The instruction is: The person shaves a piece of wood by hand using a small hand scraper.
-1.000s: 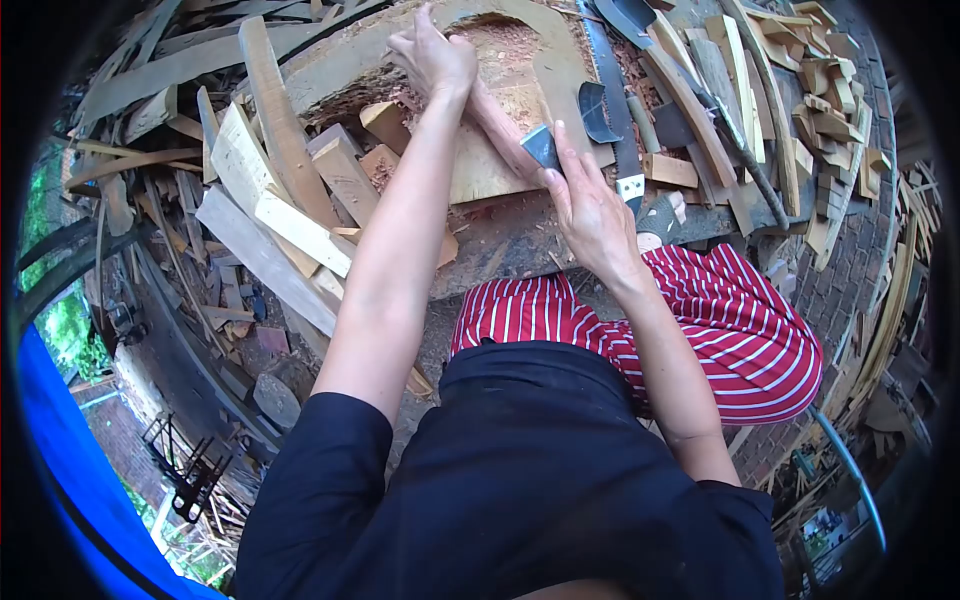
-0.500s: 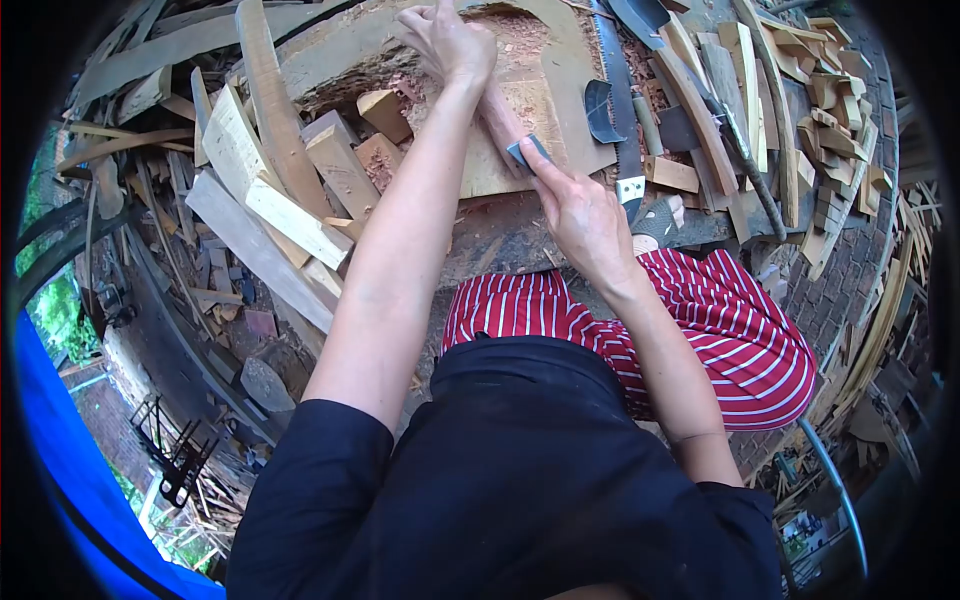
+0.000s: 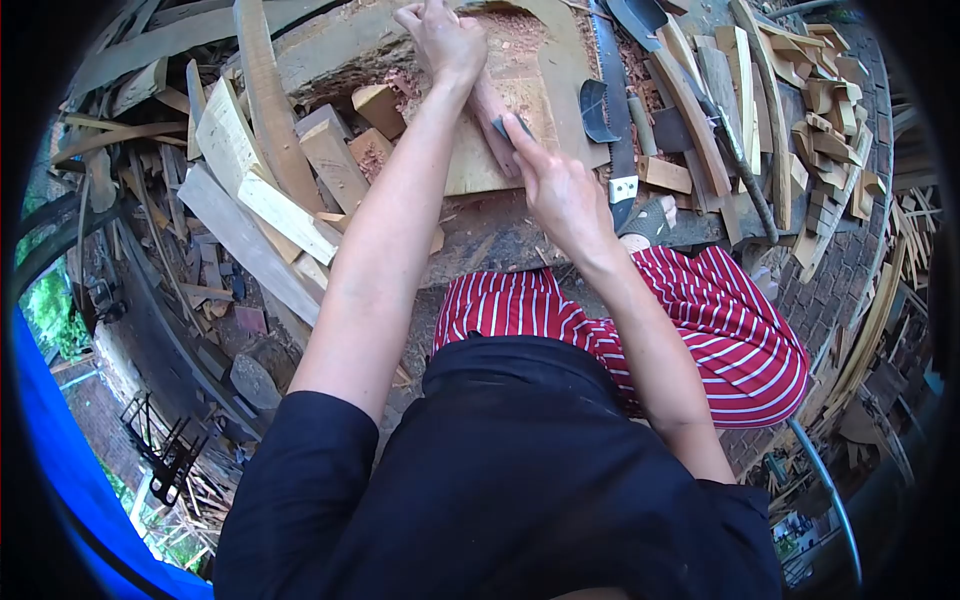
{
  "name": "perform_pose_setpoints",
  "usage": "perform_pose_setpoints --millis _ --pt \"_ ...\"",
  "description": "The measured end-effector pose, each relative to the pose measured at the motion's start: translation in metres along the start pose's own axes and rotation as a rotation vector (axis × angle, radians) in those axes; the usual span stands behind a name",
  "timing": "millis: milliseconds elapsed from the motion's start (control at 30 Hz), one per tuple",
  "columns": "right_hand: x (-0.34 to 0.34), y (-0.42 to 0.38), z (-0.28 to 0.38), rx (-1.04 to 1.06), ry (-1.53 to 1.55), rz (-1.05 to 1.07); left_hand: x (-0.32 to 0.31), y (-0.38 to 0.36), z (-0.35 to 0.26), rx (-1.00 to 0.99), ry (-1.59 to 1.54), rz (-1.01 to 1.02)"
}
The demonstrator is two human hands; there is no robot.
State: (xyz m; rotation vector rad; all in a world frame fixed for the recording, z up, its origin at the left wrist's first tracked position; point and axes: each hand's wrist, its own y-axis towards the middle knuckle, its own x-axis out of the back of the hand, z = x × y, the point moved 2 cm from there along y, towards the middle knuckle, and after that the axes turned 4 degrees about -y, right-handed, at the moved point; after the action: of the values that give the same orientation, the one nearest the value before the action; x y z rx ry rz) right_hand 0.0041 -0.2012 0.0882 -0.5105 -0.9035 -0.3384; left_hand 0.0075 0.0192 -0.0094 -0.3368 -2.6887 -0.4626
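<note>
My left hand (image 3: 447,45) is closed around the far end of a narrow reddish wooden piece (image 3: 491,122), which lies on a pale wooden board (image 3: 470,178). My right hand (image 3: 566,198) pinches a small dark blue-grey sheet, which looks like sandpaper (image 3: 514,127), against the near part of that piece. The forefinger stretches along the sheet. Part of the sheet is hidden under my fingers. Reddish shavings (image 3: 515,35) are scattered over the work block beyond my hands.
To the right lie a saw (image 3: 620,130), a curved dark scrap (image 3: 596,112) and a short round stick (image 3: 641,124). Offcuts (image 3: 332,165) crowd the left side, and stacked curved wood pieces (image 3: 835,110) fill the far right. A sandaled foot (image 3: 650,222) is close to the saw handle.
My right hand has shifted a little left, and the sheet now shows more edge-on against the wood. My left hand keeps its hold; the whole view has moved slightly.
</note>
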Motion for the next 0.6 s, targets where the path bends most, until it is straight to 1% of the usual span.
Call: perform_pose_setpoints --millis 100,167,200,300,367,433,467,567,600 --pt "0.0 -0.01 0.001 0.033 -0.05 -0.024 0.001 0.008 0.005 0.03 -0.017 0.057" --pt "0.007 -0.014 0.004 -0.005 -0.092 0.05 0.001 0.004 0.003 -0.044 -0.014 -0.018" --pt "0.006 -0.009 0.003 0.015 -0.096 0.043 0.002 0.001 0.001 -0.039 -0.071 -0.042" --pt "0.005 -0.01 0.001 -0.007 -0.057 0.065 0.004 0.002 -0.003 -0.032 -0.016 -0.006" --pt "0.003 -0.016 -0.002 0.008 -0.079 0.053 0.004 0.005 -0.001 -0.038 -0.041 -0.009" --pt "0.002 -0.013 0.001 0.026 -0.096 0.053 0.003 0.005 0.004 0.071 -0.07 0.055" --pt "0.001 -0.01 0.001 0.024 -0.102 0.053 0.005 0.005 0.003 -0.08 -0.023 -0.023" --pt "0.001 -0.014 0.001 0.025 -0.132 0.009 0.006 0.003 -0.001 -0.027 -0.056 -0.023" --pt "0.0 -0.015 0.002 0.035 -0.147 -0.022 0.006 0.004 0.0 -0.057 -0.003 -0.008"
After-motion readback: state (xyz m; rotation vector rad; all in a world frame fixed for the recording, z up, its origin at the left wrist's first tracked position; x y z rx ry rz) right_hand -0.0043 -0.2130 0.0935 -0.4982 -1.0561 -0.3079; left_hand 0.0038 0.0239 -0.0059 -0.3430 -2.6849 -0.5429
